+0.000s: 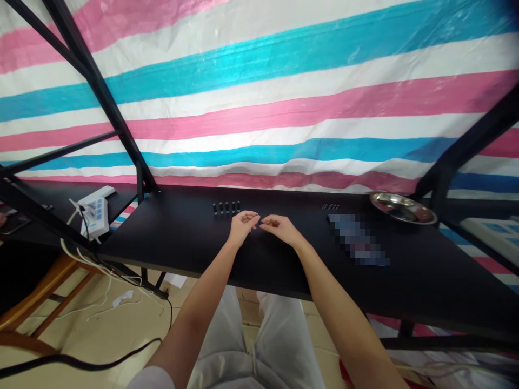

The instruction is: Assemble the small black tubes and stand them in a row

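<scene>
My left hand and my right hand meet over the middle of the black table, fingertips almost touching. Both are closed in a pinch; whatever sits between the fingers is too small and too hidden to name. Just beyond my left hand stands a row of several small dark cylinders with pale ends. Farther right, several tiny metallic pieces lie in a group near the back of the table.
A blue flat item, blurred by pixels, lies right of my right hand. Behind it a round shiny metal dish stands at the back right. Black frame posts rise at the sides. At left are a white power strip and cables.
</scene>
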Motion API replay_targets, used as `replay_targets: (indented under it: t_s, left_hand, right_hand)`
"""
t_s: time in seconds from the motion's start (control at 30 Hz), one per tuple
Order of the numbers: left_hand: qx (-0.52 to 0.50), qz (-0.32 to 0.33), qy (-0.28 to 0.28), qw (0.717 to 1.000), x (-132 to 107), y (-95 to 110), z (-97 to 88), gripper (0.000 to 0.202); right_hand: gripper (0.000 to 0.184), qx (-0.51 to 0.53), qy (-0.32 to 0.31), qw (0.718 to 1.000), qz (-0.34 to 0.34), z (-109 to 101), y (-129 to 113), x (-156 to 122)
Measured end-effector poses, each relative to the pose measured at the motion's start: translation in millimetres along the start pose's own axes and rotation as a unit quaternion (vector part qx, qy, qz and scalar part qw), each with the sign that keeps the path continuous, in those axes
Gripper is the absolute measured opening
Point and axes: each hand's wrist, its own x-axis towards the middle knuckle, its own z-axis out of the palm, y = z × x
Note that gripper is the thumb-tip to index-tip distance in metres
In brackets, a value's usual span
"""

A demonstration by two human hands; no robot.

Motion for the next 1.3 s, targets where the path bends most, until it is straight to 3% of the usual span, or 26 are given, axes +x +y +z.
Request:
replay_targets:
  t_s: [0.1, 0.2, 0.4, 0.5, 0.77, 1.07, 1.2, 1.3]
  left_hand:
    - [0.006, 0.007, -0.013, 1.000, -2.5, 3.5, -2.4, 0.030]
    - [0.008, 0.019, 0.007, 1.000, -3.9, 5.1, -5.7, 0.033]
    - [-0.018, 0.017, 0.203, 0.979, 1.4, 0.9, -14.0, 0.026]
    - [-0.040, 0.007, 0.239, 0.970, 3.2, -0.3, -15.9, 0.022]
    - [-0.070, -0.011, 0.247, 0.966, 2.4, 2.6, -13.8, 0.014]
    - [-0.075, -0.030, 0.250, 0.965, 2.3, 6.3, -13.6, 0.011]
    - [-0.021, -0.028, 0.224, 0.974, 4.2, -0.4, -14.0, 0.013]
    - [0.111, 0.006, 0.174, 0.978, 2.7, -7.2, -13.0, 0.012]
  right_hand:
    - [0.017, -0.068, -0.027, 0.997, -0.035, 9.5, -7.1, 5.0]
    - [0.013, -0.104, -0.010, 0.994, -0.041, 20.2, -9.7, 15.3]
    - [0.012, -0.133, 0.073, 0.988, -0.014, 35.7, 5.7, 49.8]
    - [0.014, -0.169, 0.090, 0.981, -0.003, 41.8, 15.3, 65.4]
    - [0.010, -0.271, 0.105, 0.957, 0.026, 54.0, 19.4, 83.6]
    - [0.011, -0.306, 0.058, 0.949, 0.051, 55.2, 14.4, 91.3]
    - [0.017, -0.331, 0.052, 0.941, 0.054, 54.9, 11.0, 83.7]
    - [0.027, -0.385, 0.078, 0.919, 0.028, 53.7, 9.4, 66.3]
